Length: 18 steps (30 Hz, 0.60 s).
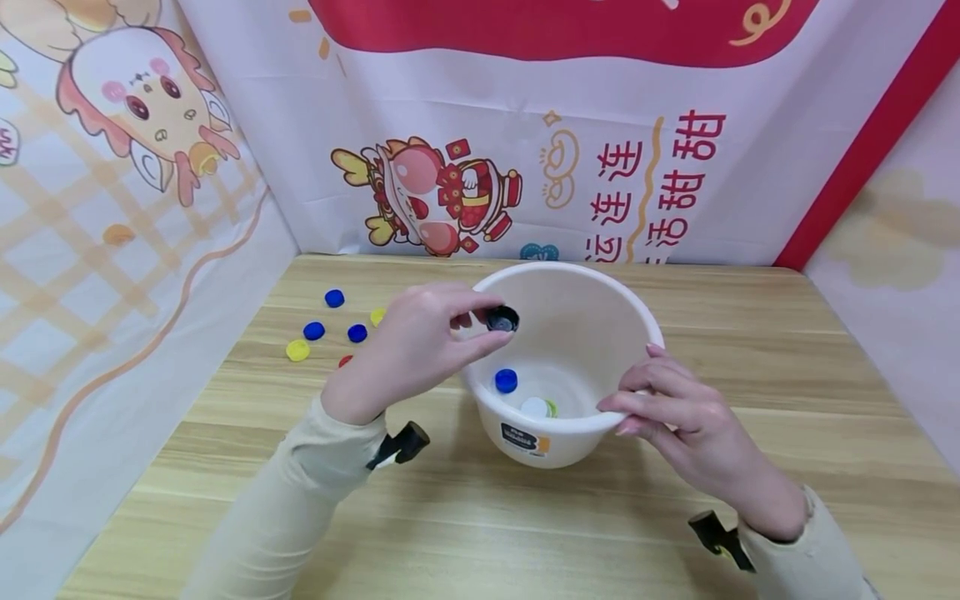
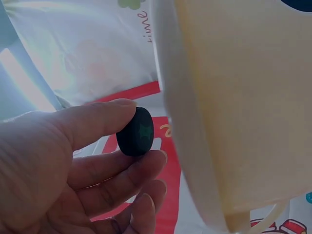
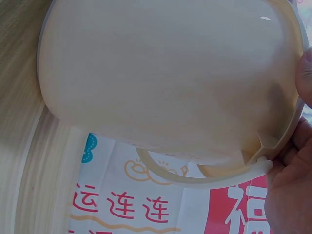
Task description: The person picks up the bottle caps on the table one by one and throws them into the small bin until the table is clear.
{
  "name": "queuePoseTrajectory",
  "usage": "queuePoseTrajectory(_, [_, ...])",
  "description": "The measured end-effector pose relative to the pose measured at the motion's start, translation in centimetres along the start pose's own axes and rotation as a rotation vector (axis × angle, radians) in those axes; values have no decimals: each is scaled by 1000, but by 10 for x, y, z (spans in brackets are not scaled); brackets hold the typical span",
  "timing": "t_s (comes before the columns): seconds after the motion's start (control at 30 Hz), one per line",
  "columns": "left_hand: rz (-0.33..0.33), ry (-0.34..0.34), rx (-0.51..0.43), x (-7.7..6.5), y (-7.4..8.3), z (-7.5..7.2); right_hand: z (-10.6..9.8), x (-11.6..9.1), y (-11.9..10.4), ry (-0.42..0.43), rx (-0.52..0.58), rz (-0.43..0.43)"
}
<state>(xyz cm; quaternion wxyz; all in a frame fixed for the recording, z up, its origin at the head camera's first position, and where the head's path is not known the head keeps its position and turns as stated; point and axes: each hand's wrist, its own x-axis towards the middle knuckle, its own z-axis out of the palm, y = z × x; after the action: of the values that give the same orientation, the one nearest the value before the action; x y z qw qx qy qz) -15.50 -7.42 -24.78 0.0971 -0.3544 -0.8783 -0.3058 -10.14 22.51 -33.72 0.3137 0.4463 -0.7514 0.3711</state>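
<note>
Nearest, at the right side of the white bucket (image 1: 588, 321), the right hand (image 1: 678, 412) grips its rim, apparently to steady it. At the bucket's left rim, the left hand (image 1: 420, 346) pinches a dark cap (image 1: 501, 319) between thumb and fingers, and from above the cap appears over the opening. The step in hand seems to be bringing this cap in; the next move likely calls for clearing the rim and parting the fingertips. The cap is short, round and near black, tilted, its hollow side showing from above and a faint greenish star-like mark on its outer face. Inside the bucket lie a blue cap (image 1: 506, 381), a white disc (image 1: 535, 407) and a green piece (image 1: 552, 408) partly behind it. Beyond, left of the bucket, are loose blue caps (image 1: 313, 331), yellow caps (image 1: 297, 350) and a partly hidden red piece (image 1: 346, 361).
</note>
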Motion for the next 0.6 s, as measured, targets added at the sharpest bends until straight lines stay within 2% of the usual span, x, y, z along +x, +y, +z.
queuePoseTrajectory(0.3, [16, -15, 31, 9, -1, 7, 0, -1, -1, -1, 0, 9])
queuePoseTrajectory(0.6, [-18, -31, 92, 9, -2, 9, 1, 0, -1, -6, -10, 6])
